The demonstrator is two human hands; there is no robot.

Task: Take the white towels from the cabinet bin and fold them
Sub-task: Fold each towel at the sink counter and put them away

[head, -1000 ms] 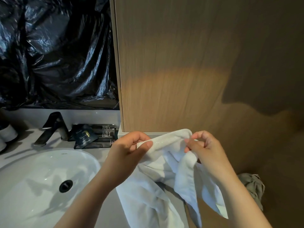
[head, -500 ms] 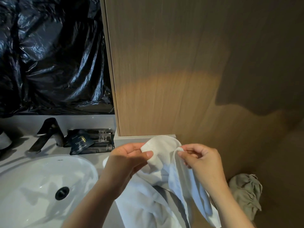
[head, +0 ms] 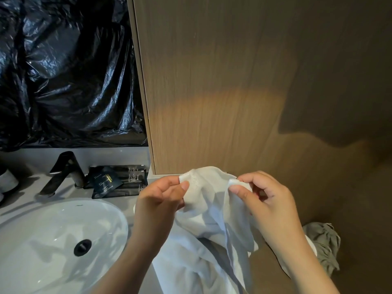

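Note:
A white towel (head: 209,211) hangs in front of me, held up by its top edge above the counter's right end. My left hand (head: 158,203) pinches one corner of it between thumb and fingers. My right hand (head: 264,203) pinches the edge a short way to the right. The cloth sags between the two hands and falls in loose folds out of the bottom of the view. The cabinet bin is not in view.
A white basin (head: 53,240) with a dark drain fills the lower left, a black tap (head: 63,168) behind it. Dark packets (head: 114,180) lie by a wooden panel (head: 222,92). Black plastic sheeting (head: 67,71) covers the upper left. A grey crumpled cloth (head: 322,245) lies lower right.
My hands have drawn a little apart along the towel's top edge, each now pinching a corner or fold, and the cloth between them has spread out.

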